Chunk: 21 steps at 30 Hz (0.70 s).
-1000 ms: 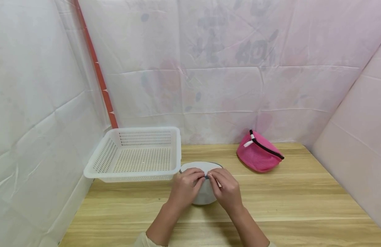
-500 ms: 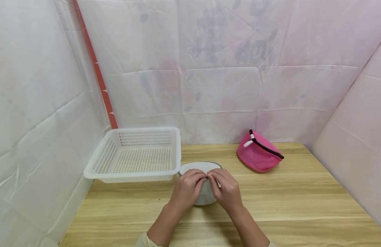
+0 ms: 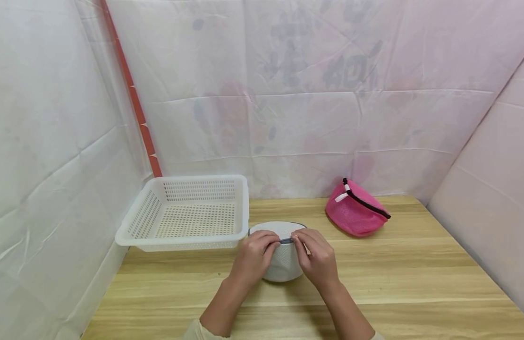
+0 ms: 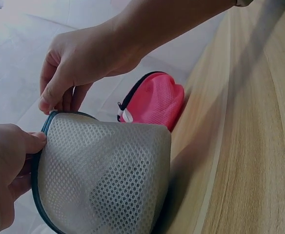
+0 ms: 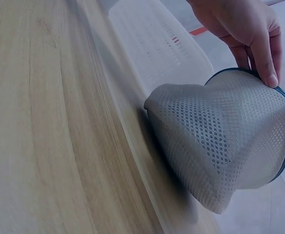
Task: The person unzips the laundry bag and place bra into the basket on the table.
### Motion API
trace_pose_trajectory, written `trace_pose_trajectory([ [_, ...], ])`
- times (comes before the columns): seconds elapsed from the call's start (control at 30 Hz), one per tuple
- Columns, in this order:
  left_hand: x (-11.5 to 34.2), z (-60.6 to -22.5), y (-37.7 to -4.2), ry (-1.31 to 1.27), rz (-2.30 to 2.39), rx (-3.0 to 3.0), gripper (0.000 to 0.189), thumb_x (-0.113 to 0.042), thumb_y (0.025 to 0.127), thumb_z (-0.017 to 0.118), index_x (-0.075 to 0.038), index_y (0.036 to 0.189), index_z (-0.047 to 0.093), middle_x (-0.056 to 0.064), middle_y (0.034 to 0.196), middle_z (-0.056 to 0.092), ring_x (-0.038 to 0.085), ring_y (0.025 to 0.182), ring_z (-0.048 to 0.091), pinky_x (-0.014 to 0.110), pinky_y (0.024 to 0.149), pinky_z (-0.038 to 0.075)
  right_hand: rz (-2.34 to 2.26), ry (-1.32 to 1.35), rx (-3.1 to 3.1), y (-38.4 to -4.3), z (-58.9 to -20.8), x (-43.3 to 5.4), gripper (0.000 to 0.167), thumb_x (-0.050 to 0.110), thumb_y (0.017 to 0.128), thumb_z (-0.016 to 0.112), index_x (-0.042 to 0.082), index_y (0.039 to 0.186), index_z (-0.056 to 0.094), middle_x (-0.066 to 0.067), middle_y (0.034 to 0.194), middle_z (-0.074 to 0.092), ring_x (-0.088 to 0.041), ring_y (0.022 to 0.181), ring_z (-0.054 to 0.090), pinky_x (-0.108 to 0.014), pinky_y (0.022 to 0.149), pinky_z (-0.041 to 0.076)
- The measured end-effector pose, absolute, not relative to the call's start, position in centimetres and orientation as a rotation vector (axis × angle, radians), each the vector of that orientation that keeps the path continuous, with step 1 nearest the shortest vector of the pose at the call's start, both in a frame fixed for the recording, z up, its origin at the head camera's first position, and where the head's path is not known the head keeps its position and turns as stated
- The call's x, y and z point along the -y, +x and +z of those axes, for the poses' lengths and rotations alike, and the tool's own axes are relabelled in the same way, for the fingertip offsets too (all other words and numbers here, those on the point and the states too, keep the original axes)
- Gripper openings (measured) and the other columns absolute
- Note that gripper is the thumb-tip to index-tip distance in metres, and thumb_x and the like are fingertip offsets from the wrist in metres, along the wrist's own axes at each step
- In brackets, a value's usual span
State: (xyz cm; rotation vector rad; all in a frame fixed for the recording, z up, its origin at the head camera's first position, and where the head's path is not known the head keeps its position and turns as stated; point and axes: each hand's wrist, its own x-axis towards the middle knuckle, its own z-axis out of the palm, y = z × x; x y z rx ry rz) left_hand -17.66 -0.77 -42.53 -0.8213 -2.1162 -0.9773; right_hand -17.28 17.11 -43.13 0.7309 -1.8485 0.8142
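A white mesh laundry bag (image 3: 283, 262) with a dark blue zipped edge stands on the table in front of me. My left hand (image 3: 253, 257) pinches the zipped edge between thumb and fingertips on the left. Slightly apart from it, my right hand (image 3: 317, 259) pinches the same edge, and a short length of blue zip (image 3: 286, 241) shows between them. The left wrist view has the bag's mesh side (image 4: 103, 170) bulging below both hands. Seen from the right wrist, the mesh wall (image 5: 206, 131) is creased and dented. The zip pull is hidden or too small to tell.
Left of the bag, almost touching it, is a white perforated plastic basket (image 3: 242, 226). A pink mesh bag (image 3: 357, 212) with a black zip lies at the back right of the wooden table (image 3: 406, 283). Pale sheeting (image 3: 304, 123) rises behind and at both sides.
The fingertips came together half a second ago and are now apart. My right hand has shifted a little right, exposing more blue zip. Basket and pink bag stay put.
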Motion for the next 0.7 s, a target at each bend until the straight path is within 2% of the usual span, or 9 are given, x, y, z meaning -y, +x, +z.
trace_pose_trajectory([
  [0.47, 0.79, -42.53, -17.67, -0.813, -0.935, 2.095, 0.011, -0.006, 0.077, 0.082, -0.005, 0.088, 0.077, 0.001, 0.090, 0.073, 0.014, 0.087, 0.071, 0.024, 0.078, 0.058, 0.789, 0.744, 1.840, -17.34, -43.30, -16.80, 0.021, 0.018, 0.097, 0.063, 0.003, 0.088, 0.074, -0.005, 0.087, 0.071, -0.020, 0.080, 0.067, -0.028, 0.075, 0.057],
  [0.7, 0.20, -42.36, -17.17, -0.854, -0.901, 2.106, 0.010, -0.010, 0.081, 0.081, -0.006, 0.089, 0.078, 0.001, 0.091, 0.072, 0.013, 0.089, 0.069, 0.020, 0.079, 0.057, 0.784, 0.779, 1.815, -17.33, -43.43, -16.29, 0.019, 0.015, 0.097, 0.063, 0.002, 0.087, 0.074, -0.005, 0.085, 0.071, -0.020, 0.078, 0.066, -0.029, 0.072, 0.056],
])
